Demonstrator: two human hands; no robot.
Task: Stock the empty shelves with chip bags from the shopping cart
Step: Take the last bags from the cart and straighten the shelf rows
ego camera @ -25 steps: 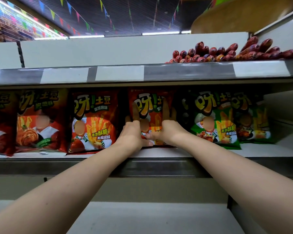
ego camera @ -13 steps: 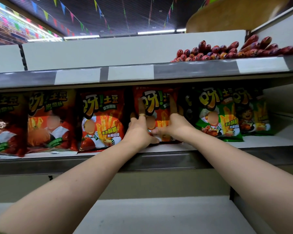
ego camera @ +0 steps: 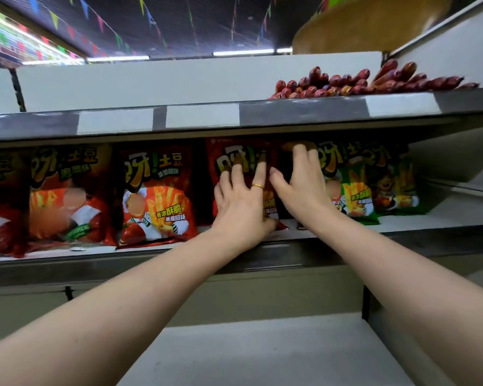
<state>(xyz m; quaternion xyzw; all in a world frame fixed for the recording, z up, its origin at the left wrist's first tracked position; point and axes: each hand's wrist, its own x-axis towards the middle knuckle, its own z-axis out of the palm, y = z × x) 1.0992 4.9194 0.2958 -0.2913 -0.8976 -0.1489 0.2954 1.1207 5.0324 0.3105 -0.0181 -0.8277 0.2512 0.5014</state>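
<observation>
Entry: red chip bag [ego camera: 243,154] on shelf [ego camera: 401,222].
My left hand [ego camera: 240,204] presses it, fingers flat; right hand [ego camera: 301,188], fingers straight, at its 3 o'clock.

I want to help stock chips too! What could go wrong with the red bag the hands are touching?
The red bag stands upright near the shelf lip; when the left hand lifts off, it might tip forward and fall. Pressing hard could crush the chips. The right hand, beside the green bag, might knock it crooked.

chip bags [ego camera: 156,196] crowding shelf [ego camera: 451,215], bare room right of green bags [ego camera: 357,193], upper shelf [ego camera: 304,114] overhead
</observation>
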